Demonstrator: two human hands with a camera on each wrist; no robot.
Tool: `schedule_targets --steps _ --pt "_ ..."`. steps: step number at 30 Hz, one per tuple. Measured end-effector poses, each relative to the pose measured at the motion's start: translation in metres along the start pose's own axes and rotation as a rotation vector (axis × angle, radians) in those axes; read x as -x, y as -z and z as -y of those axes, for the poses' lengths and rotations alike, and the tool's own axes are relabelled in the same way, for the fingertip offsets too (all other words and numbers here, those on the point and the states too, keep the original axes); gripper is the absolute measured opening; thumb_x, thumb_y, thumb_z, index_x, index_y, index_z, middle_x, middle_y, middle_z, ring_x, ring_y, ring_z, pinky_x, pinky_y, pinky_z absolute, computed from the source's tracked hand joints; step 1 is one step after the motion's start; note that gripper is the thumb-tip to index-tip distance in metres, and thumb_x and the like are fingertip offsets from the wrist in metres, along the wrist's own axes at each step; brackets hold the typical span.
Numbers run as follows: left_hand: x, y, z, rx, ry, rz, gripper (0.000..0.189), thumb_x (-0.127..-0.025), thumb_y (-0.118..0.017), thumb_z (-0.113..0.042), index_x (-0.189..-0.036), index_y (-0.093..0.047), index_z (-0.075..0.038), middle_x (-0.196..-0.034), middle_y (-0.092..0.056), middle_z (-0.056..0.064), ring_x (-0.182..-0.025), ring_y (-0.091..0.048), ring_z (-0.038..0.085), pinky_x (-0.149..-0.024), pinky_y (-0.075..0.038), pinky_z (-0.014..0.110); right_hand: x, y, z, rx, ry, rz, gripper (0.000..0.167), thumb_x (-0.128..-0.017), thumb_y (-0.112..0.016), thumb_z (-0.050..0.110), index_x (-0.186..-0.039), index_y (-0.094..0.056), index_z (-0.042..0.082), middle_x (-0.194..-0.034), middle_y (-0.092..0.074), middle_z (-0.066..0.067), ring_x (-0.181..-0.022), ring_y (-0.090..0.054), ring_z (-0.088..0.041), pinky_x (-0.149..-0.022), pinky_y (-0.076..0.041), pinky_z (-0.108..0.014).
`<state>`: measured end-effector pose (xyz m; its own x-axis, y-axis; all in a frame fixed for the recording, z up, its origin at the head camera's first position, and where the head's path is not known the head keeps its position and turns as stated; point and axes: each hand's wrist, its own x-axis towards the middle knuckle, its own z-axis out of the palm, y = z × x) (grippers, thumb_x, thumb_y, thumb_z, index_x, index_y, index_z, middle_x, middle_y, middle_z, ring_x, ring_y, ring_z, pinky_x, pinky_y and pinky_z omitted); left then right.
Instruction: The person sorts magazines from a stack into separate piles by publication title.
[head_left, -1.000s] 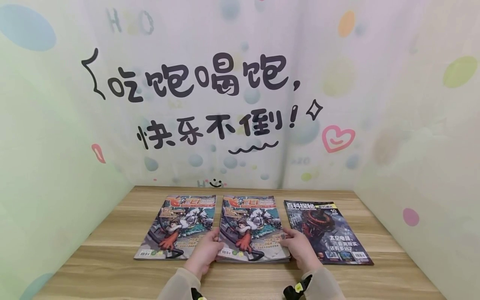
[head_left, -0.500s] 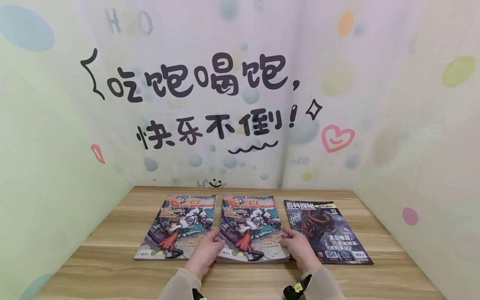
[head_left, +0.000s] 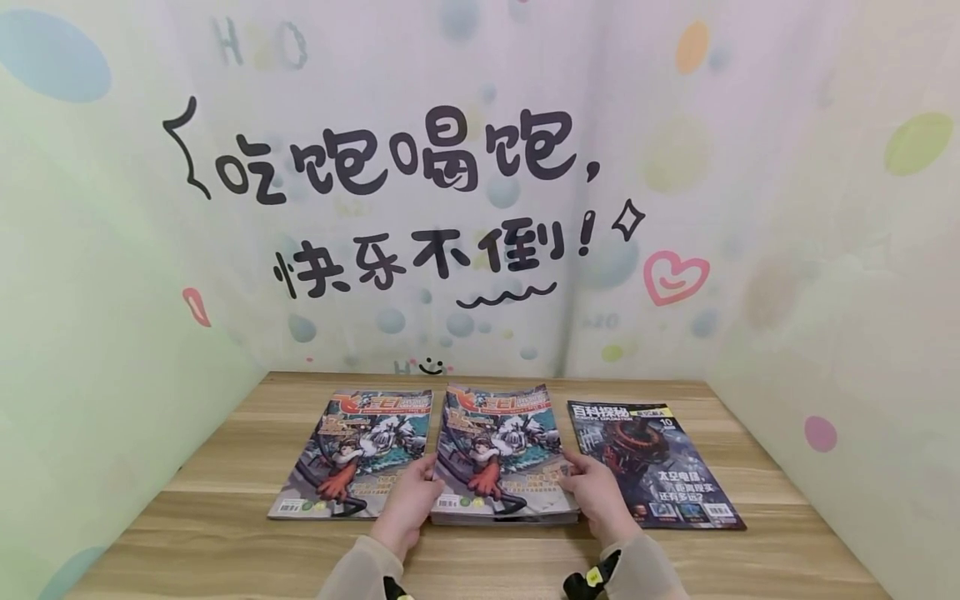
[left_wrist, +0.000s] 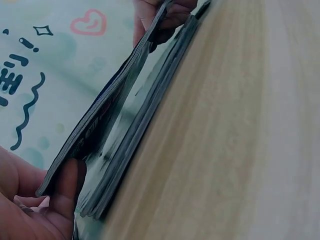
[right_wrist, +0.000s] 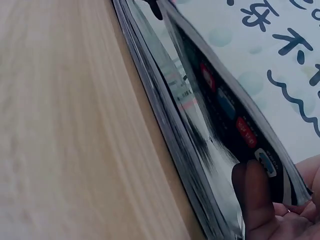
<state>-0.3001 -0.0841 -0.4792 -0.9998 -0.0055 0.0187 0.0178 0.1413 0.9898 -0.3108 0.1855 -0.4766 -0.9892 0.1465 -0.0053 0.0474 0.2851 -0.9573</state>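
Observation:
A magazine [head_left: 498,454] with a red-gloved cartoon figure on its cover is raised off the middle stack [head_left: 502,518]. My left hand [head_left: 408,504] pinches its left edge near the front, fingers beneath. On the opposite edge my right hand [head_left: 596,500] grips it the same way. Both wrist views show a gap between this top magazine [left_wrist: 102,102] and the magazines below [right_wrist: 165,112], whose front edges lie on the table. The lifted magazine's dark back cover [right_wrist: 225,100] shows in the right wrist view.
Left of the stack lies a magazine [head_left: 367,454] with the same cover. A dark magazine [head_left: 652,467] with a red ring-shaped machine lies on the right. All rest on a wooden table [head_left: 232,467], whose far edge meets a printed wall sheet [head_left: 480,333].
The top magazine of the middle stack has risen off those under it, held by both hands, which have barely moved. The two outer magazines stay put.

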Motion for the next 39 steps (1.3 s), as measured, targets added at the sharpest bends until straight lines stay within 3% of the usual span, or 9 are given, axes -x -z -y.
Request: schedule_targets --steps 5,8,12,15,20,25,32,39 --pt "0.001 0.005 -0.006 0.045 0.035 -0.012 0.055 -0.089 -0.051 0.004 -0.141 -0.036 0.012 -0.143 -0.036 0.034 -0.131 -0.035 0.045 -0.104 -0.036 0.054 0.004 -0.005 0.006 -0.036 0.015 -0.017 0.052 -0.085 -0.059 -0.004 -0.136 -0.049 -0.006 -0.101 -0.05 -0.013 -0.094 -0.043 -0.026 -0.073 -0.038 -0.03" --pt "0.003 0.012 -0.008 0.057 0.055 -0.025 0.056 -0.089 -0.053 0.002 -0.142 -0.036 0.01 -0.141 -0.039 0.032 -0.121 -0.045 0.038 -0.09 -0.047 0.04 0.006 -0.011 0.009 -0.049 0.031 -0.023 0.052 -0.085 -0.059 -0.004 -0.136 -0.049 -0.006 -0.103 -0.05 -0.014 -0.095 -0.043 -0.026 -0.074 -0.039 -0.03" --pt "0.006 0.026 -0.008 0.074 0.055 -0.025 0.058 -0.088 -0.053 0.003 -0.143 -0.034 0.01 -0.136 -0.045 0.028 -0.105 -0.048 0.026 -0.07 -0.04 0.024 0.01 -0.024 0.013 -0.059 0.049 -0.028 0.053 -0.084 -0.059 -0.005 -0.136 -0.048 -0.007 -0.106 -0.05 -0.014 -0.098 -0.043 -0.026 -0.078 -0.039 -0.03" --pt "0.006 0.039 -0.005 0.081 0.05 -0.019 0.059 -0.087 -0.052 0.004 -0.143 -0.032 0.011 -0.12 -0.051 0.022 -0.09 -0.048 0.02 -0.063 -0.037 0.021 0.013 -0.035 0.016 -0.074 0.062 -0.017 0.053 -0.085 -0.059 -0.005 -0.136 -0.048 -0.008 -0.103 -0.048 -0.013 -0.095 -0.042 -0.026 -0.075 -0.037 -0.03" --pt "0.008 0.062 -0.002 0.085 0.074 -0.04 0.059 -0.086 -0.054 0.005 -0.142 -0.036 0.009 -0.096 -0.046 0.006 -0.065 -0.039 0.009 -0.052 -0.033 0.019 0.02 -0.055 0.025 -0.106 0.086 0.024 0.053 -0.085 -0.058 -0.005 -0.137 -0.046 -0.009 -0.096 -0.046 -0.011 -0.089 -0.041 -0.024 -0.068 -0.036 -0.03" --pt "0.014 0.087 0.001 0.087 0.118 -0.061 0.059 -0.087 -0.053 0.004 -0.143 -0.036 0.006 -0.097 -0.046 0.004 -0.059 -0.041 0.006 -0.05 -0.034 0.019 0.028 -0.077 0.035 -0.119 0.076 0.076 0.053 -0.088 -0.057 -0.003 -0.139 -0.045 -0.006 -0.1 -0.047 -0.012 -0.086 -0.041 -0.023 -0.063 -0.036 -0.029" --pt "0.022 0.122 0.004 0.126 0.13 -0.047 0.059 -0.09 -0.045 0.007 -0.146 -0.025 0.011 -0.107 -0.056 0.01 -0.071 -0.059 0.01 -0.06 -0.05 0.021 0.036 -0.11 0.05 -0.173 0.046 0.13 0.054 -0.087 -0.058 -0.005 -0.139 -0.044 -0.006 -0.099 -0.046 -0.011 -0.088 -0.042 -0.022 -0.063 -0.037 -0.028" --pt "0.029 0.153 0.004 0.097 0.141 -0.007 0.062 -0.091 -0.042 0.007 -0.147 -0.015 0.012 -0.104 -0.047 0.009 -0.074 -0.056 0.007 -0.065 -0.05 0.019 0.044 -0.136 0.061 -0.231 0.081 0.169 0.053 -0.086 -0.058 -0.006 -0.137 -0.045 -0.01 -0.1 -0.047 -0.01 -0.085 -0.04 -0.022 -0.06 -0.036 -0.026"
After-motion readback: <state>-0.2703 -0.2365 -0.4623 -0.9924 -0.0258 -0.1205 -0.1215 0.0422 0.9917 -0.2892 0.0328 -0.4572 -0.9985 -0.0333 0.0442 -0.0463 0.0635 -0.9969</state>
